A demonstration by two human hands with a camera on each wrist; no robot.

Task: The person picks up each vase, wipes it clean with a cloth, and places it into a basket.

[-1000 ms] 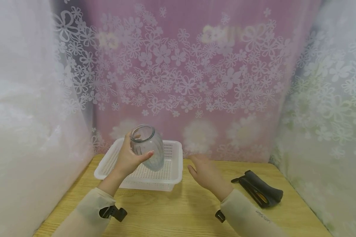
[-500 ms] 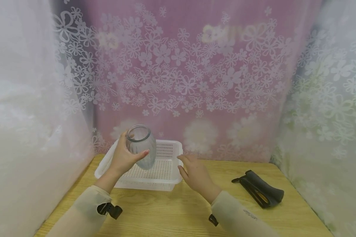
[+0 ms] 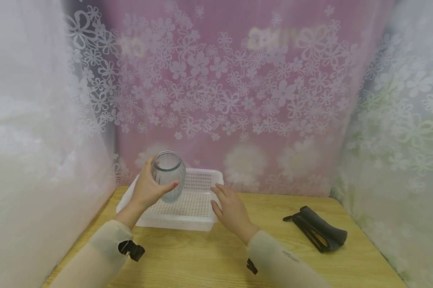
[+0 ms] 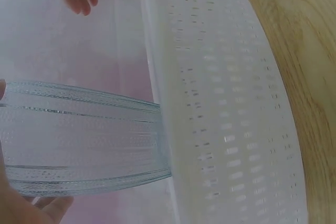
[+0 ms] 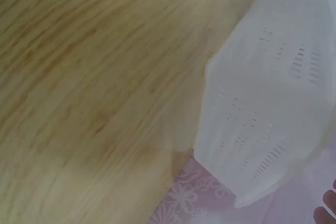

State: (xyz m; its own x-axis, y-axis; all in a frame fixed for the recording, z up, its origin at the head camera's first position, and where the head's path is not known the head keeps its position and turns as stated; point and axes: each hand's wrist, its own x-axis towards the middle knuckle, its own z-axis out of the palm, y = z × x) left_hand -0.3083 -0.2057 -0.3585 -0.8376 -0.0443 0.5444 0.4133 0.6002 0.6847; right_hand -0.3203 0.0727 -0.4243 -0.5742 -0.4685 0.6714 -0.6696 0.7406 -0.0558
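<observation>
In the head view my left hand point(image 3: 146, 190) grips a clear ribbed glass jar point(image 3: 170, 180), thumb across the near side and fingers round the far side. The jar is nearly upright, its mouth facing up, over the white perforated plastic basket point(image 3: 180, 221). The left wrist view shows the jar point(image 4: 84, 137) with its base end overlapping the basket rim. My right hand point(image 3: 232, 210) is at the basket's right edge, holding nothing, fingers loosely bent toward the rim. A few of its fingertips point(image 5: 329, 200) show at the corner of the right wrist view.
On the wooden table point(image 3: 238, 256), a black stapler-shaped object point(image 3: 318, 230) lies to the right. Behind the table hangs a pink flowered curtain point(image 3: 230, 80), with pale sheets on both sides. Black straps are on both wrists.
The jar and my left hand have shifted left over the basket, and the jar has tilted closer to upright. My right hand has moved left to the basket's right rim.
</observation>
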